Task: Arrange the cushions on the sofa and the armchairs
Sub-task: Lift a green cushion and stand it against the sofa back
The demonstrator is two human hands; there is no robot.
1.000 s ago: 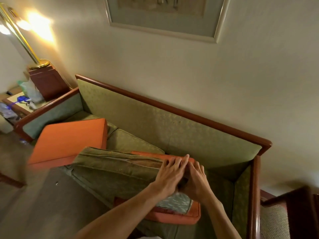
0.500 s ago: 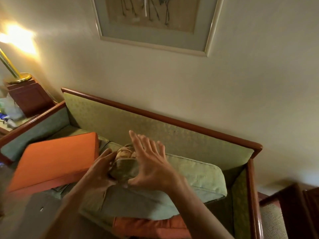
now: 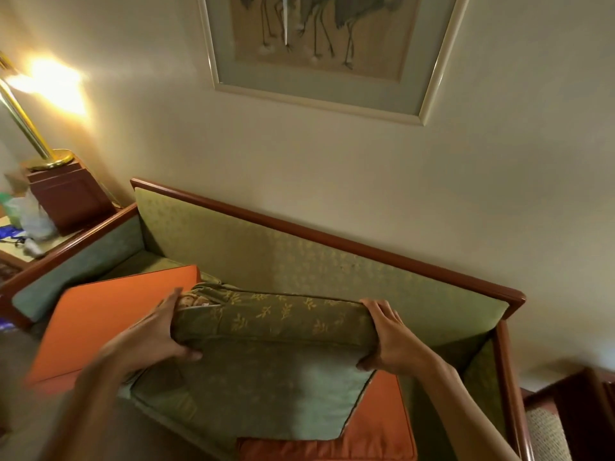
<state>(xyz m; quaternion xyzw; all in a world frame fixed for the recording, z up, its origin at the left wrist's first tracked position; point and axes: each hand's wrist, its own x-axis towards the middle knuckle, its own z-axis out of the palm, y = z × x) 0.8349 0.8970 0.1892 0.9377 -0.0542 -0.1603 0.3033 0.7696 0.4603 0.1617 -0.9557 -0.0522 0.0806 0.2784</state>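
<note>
Grip on the green cushion (image 3: 266,331) is closed at both ends, left hand (image 3: 156,337) and right hand (image 3: 389,341); an orange cushion (image 3: 103,317), somewhat blurred, lies at 9 o'clock.

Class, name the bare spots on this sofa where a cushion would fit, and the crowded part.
Free: the seat strip between the green cushion and the sofa's right arm, and the left corner behind the orange cushion. Crowded: the front, with stacked cushions and both hands.

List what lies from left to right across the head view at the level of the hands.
Orange cushion → left hand gripping the green cushion → right hand gripping its other end → sofa's right armrest rail → armchair at the right edge.
</note>
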